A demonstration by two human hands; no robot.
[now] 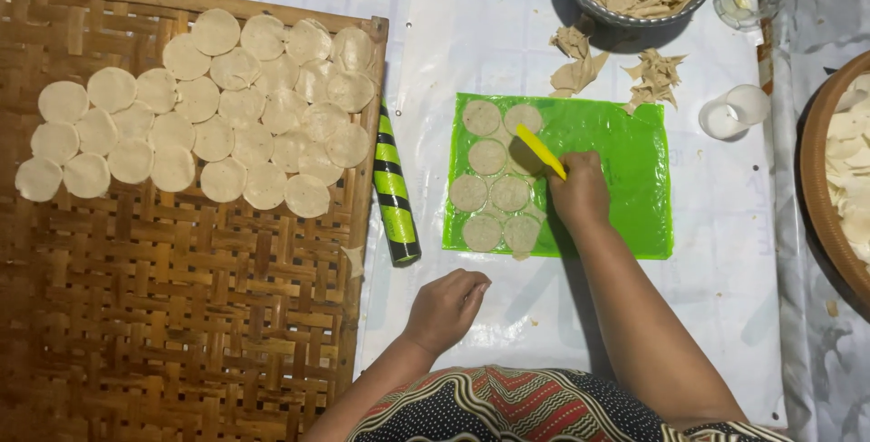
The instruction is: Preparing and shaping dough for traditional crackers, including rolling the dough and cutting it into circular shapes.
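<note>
1. I judge the thin dough rounds (494, 184) on the green sheet (625, 170) could tear if the yellow scraper (541, 151) digs in steeply.
2. My right hand (580, 190) is closed around the scraper, blade angled over the rounds.
3. My left hand (446, 304) rests loosely curled, empty, on the white cover (507, 52) below the sheet.
</note>
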